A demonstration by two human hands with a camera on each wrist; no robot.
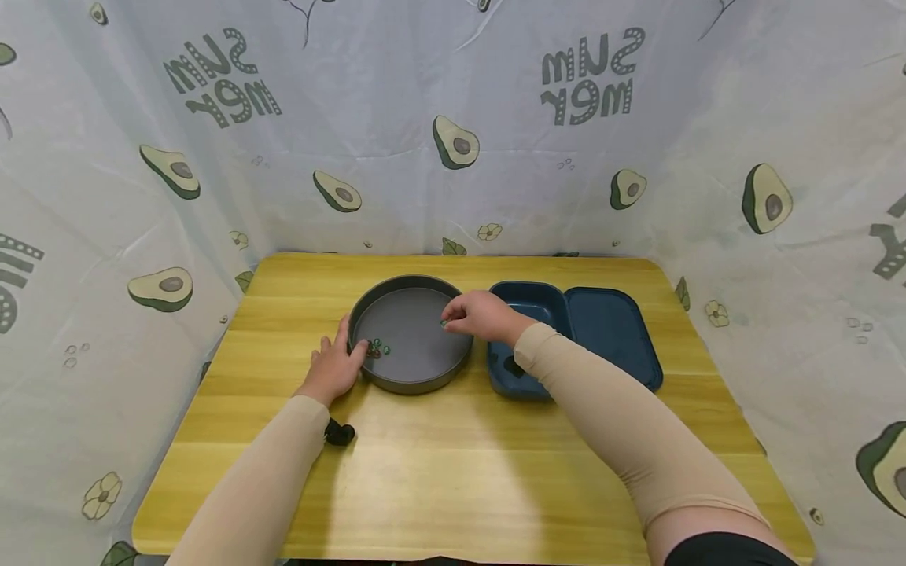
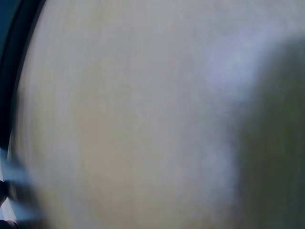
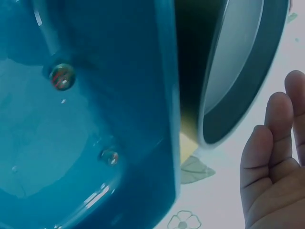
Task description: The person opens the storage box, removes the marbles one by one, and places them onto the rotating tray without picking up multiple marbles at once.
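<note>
A round dark grey pan point(image 1: 418, 346) stands on the table with several small green and reddish glass marbles point(image 1: 377, 347) at its left side. My left hand point(image 1: 333, 368) holds the pan's left rim, thumb over the inside and index finger along the outer wall. Over the pan's right side, my right hand point(image 1: 488, 316) pinches a small green marble point(image 1: 443, 322) between thumb and fingers. Some of that hand's fingers point(image 3: 279, 114) show in the right wrist view; the pinch is hidden there. Beside the pan is a blue lunch box point(image 1: 527, 292) with marbles point(image 3: 63, 77) inside.
The blue lid point(image 1: 612, 330) lies open to the right of the box, under my right forearm. A small black object point(image 1: 340, 432) sits by my left wrist. A printed curtain point(image 1: 396, 141) hangs behind the wooden table point(image 1: 439, 472).
</note>
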